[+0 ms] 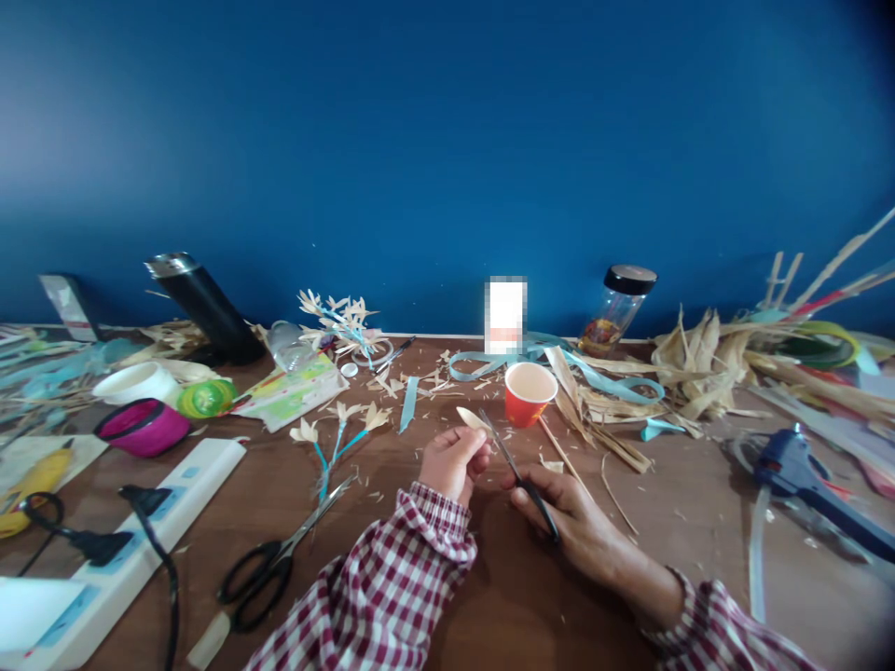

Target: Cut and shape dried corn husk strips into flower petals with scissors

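My left hand (453,461) is closed in a pinch on a small pale leaf-shaped husk piece (473,419), held just above the brown table (685,522). My right hand (568,517) grips small black-handled scissors (514,466), whose blades reach up to the husk piece. Both sleeves are red and white checked. An orange paper cup (529,392) stands upright right behind the hands.
Large black scissors (280,559) and a husk flower on blue stems (339,433) lie to the left. A white power strip (132,540), pink bowl (144,426) and black flask (202,303) fill the left side. Dried husks (699,363), a glass jar (619,312) and a blue glue gun (804,475) sit right.
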`<move>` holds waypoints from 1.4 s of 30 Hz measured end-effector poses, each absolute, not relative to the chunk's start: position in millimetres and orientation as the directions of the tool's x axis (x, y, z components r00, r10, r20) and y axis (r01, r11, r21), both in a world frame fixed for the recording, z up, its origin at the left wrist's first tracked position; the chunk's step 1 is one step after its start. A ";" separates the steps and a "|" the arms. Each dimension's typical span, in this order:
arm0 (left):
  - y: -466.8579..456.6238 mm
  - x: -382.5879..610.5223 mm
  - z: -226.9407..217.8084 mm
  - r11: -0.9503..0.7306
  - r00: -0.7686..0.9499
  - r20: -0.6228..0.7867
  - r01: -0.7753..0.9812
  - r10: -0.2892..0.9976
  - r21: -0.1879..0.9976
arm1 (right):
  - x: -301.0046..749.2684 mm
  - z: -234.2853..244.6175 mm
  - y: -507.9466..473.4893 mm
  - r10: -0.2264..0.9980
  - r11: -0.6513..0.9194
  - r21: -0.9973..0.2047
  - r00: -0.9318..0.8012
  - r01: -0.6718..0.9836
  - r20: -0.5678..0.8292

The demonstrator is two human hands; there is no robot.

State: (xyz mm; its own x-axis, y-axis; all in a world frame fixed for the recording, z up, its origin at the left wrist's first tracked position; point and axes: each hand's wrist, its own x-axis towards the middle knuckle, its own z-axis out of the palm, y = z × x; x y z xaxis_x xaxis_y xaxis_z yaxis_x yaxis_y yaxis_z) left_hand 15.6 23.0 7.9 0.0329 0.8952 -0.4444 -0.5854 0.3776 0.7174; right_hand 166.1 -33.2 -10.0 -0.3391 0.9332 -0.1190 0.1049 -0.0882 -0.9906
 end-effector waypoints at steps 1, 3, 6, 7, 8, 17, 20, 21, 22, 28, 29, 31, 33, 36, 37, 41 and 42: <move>23.1 15.4 7.9 0.377 0.033 -0.443 -0.584 0.896 0.719 | 166.1 -9.4 -33.3 0.933 -0.087 -0.991 -0.340 0.106 -0.118; 23.2 15.3 8.2 0.378 0.032 -0.444 -0.581 0.895 0.721 | 165.9 -7.6 -33.6 0.932 -0.080 -0.990 -0.344 0.113 -0.115; 22.9 14.9 9.3 0.383 0.028 -0.451 -0.577 0.892 0.721 | 165.8 -5.0 -34.0 0.932 -0.072 -0.988 -0.345 0.134 -0.115; 22.8 14.6 9.6 0.386 0.029 -0.453 -0.576 0.891 0.721 | 165.8 -4.5 -34.0 0.932 -0.069 -0.988 -0.344 0.139 -0.114; 22.8 14.3 9.8 0.389 0.032 -0.455 -0.573 0.890 0.721 | 165.8 -4.3 -34.0 0.932 -0.063 -0.987 -0.344 0.145 -0.110; 24.3 12.8 8.4 0.396 0.058 -0.441 -0.556 0.895 0.731 | 166.1 -4.1 -33.4 0.928 -0.034 -0.984 -0.359 0.174 -0.095; 24.5 12.5 7.9 0.395 0.061 -0.441 -0.566 0.896 0.724 | 165.7 -4.6 -33.5 0.930 -0.044 -0.984 -0.354 0.171 -0.103; 24.5 12.4 7.8 0.394 0.061 -0.440 -0.567 0.896 0.723 | 165.6 -5.0 -33.6 0.932 -0.046 -0.985 -0.349 0.166 -0.102; 24.4 12.4 7.9 0.394 0.061 -0.440 -0.568 0.896 0.723 | 165.6 -5.5 -33.6 0.933 -0.046 -0.986 -0.346 0.162 -0.101; 20.6 16.4 9.8 0.406 0.067 -0.450 -0.563 0.890 0.719 | 166.6 -6.7 -33.6 0.924 -0.072 -0.990 -0.365 0.122 -0.112; 19.5 17.6 10.2 0.415 0.077 -0.454 -0.558 0.888 0.719 | 166.8 -6.6 -33.5 0.921 -0.076 -0.992 -0.373 0.103 -0.110; 17.5 19.9 10.7 0.430 0.090 -0.461 -0.548 0.883 0.717 | 167.2 -5.9 -33.4 0.917 -0.080 -0.995 -0.386 0.064 -0.098; 16.4 21.3 10.7 0.440 0.098 -0.466 -0.542 0.879 0.716 | 167.3 -4.7 -33.3 0.917 -0.081 -0.996 -0.388 0.041 -0.091; 16.5 21.7 10.3 0.450 0.114 -0.467 -0.535 0.877 0.715 | 167.1 -2.4 -33.2 0.918 -0.078 -0.997 -0.389 0.026 -0.082; 16.7 21.6 10.1 0.453 0.125 -0.463 -0.534 0.877 0.714 | 167.0 -1.7 -33.2 0.917 -0.077 -0.997 -0.391 0.019 -0.079; 16.8 21.0 9.6 0.456 0.136 -0.460 -0.537 0.877 0.710 | 166.6 0.2 -33.0 0.918 -0.077 -0.997 -0.390 0.002 -0.072; 16.7 20.9 9.4 0.457 0.136 -0.462 -0.537 0.876 0.709 | 166.5 0.5 -32.9 0.919 -0.077 -0.997 -0.387 0.007 -0.073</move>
